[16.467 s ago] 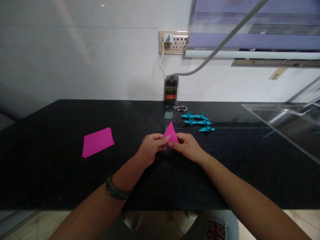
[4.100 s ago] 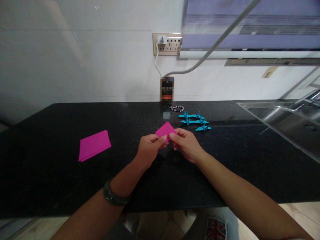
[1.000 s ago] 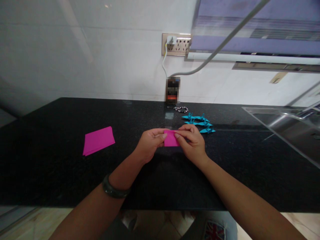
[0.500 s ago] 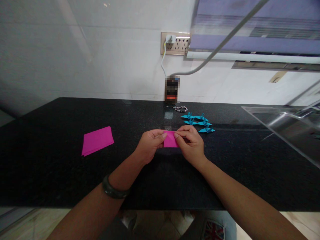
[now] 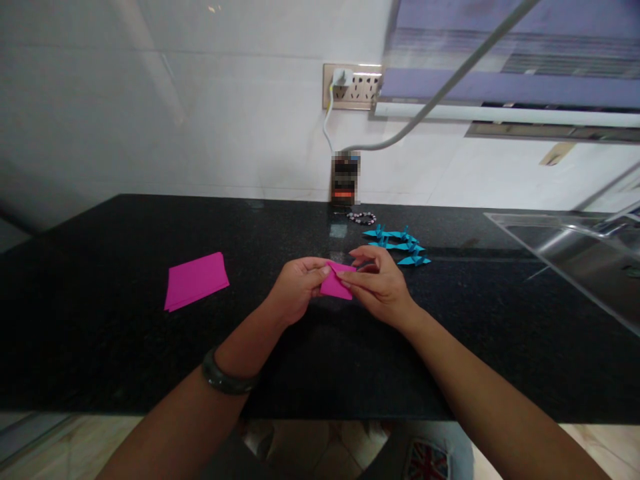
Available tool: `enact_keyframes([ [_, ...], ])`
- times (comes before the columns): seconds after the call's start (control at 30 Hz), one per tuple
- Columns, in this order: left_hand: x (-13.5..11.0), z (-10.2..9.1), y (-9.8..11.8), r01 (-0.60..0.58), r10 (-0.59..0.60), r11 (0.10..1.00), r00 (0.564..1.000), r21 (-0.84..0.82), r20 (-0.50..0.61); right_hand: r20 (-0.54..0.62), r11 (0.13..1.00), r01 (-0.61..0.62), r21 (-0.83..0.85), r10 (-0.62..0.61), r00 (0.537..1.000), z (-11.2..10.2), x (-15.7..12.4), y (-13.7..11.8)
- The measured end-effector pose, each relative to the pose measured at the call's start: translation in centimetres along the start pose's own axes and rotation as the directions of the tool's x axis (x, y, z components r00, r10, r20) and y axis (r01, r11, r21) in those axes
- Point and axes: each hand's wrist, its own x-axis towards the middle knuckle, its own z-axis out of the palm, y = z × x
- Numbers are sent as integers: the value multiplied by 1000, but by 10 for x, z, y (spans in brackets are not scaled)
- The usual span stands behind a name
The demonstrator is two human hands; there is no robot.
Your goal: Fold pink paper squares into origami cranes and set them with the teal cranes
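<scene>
A small folded pink paper [image 5: 334, 283] is held between both hands just above the black countertop [image 5: 100, 353]. My left hand [image 5: 295, 287] pinches its left edge with thumb and fingertips. My right hand [image 5: 377, 288] grips its right side, index finger laid along the paper and other fingers curled. A stack of flat pink paper sheets [image 5: 196, 281] lies to the left, apart from my hands. Several blue folded paper cranes [image 5: 400, 244] sit just beyond my right hand.
A dark bracelet [image 5: 225, 380] is on my left wrist. A beaded bracelet [image 5: 362, 217] and a small dark object [image 5: 345, 178] stand by the white wall. A steel sink [image 5: 575, 250] lies at the right. A wall socket [image 5: 353, 87] holds a plug and cable.
The pink paper has tilted and lifted slightly off the countertop. My right fingers shifted from pressing its top edge to gripping its right side.
</scene>
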Motion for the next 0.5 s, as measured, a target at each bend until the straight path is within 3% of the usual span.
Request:
enact_keyframes([
  [0.5, 0, 4, 2, 49, -49, 997, 999, -57, 3, 164, 985, 61, -164, -33, 986, -9, 5, -4],
])
